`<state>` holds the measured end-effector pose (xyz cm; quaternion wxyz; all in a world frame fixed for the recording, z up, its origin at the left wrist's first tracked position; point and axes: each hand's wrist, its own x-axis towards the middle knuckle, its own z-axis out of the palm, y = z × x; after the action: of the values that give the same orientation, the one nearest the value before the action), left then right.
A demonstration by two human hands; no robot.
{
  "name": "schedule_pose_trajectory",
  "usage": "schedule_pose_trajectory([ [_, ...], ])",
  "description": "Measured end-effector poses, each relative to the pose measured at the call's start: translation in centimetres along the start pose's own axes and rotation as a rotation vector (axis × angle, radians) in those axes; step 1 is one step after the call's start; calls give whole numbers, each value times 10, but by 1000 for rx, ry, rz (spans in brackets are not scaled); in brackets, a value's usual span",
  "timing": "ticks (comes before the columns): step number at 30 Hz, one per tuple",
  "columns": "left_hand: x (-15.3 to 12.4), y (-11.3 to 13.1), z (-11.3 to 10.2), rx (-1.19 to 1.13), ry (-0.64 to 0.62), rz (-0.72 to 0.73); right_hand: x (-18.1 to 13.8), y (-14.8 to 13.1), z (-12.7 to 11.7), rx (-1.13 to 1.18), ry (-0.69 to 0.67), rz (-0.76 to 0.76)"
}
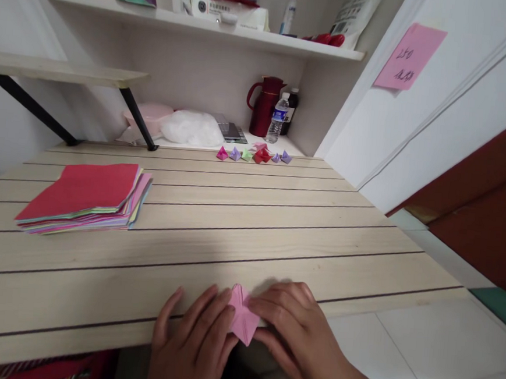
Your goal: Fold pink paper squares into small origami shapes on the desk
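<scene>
One slatted wooden worktop (232, 229), pale. One stack of coloured paper squares (86, 197), red sheet on top, lying to the left, well apart from the hands. Two hands at the near edge: left hand (192, 339) and right hand (294, 333), fingers flat and outstretched, gripping nothing, fingertips pressing down. One pink folded paper (242, 320), between them, touching both, long axis running away from the body; neither hand nearer. Several small folded pieces (253, 154), in a row at the far edge.
</scene>
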<state>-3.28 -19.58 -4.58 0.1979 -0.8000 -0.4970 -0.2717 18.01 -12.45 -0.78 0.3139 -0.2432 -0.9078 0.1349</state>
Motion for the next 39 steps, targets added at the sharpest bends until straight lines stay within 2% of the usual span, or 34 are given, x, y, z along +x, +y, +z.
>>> schedule_pose_trajectory([
  [4, 4, -3, -4, -73, -32, -83, 5, -1, -3, 49, -52, 131],
  [9, 10, -5, -8, -91, -49, -91, 9, -3, -4, 82, -39, 229],
  [14, 24, 2, -8, -143, -8, -280, 10, -4, -1, 43, -34, 287],
  [19, 38, 7, -2, -110, -16, -455, 11, -4, 2, -5, -13, 281],
  [28, 41, 6, -1, -51, 10, -422, 12, -3, 10, -93, 12, 310],
  [39, 35, 8, 3, 22, 22, -393, 14, -1, 10, -139, 69, 187],
])
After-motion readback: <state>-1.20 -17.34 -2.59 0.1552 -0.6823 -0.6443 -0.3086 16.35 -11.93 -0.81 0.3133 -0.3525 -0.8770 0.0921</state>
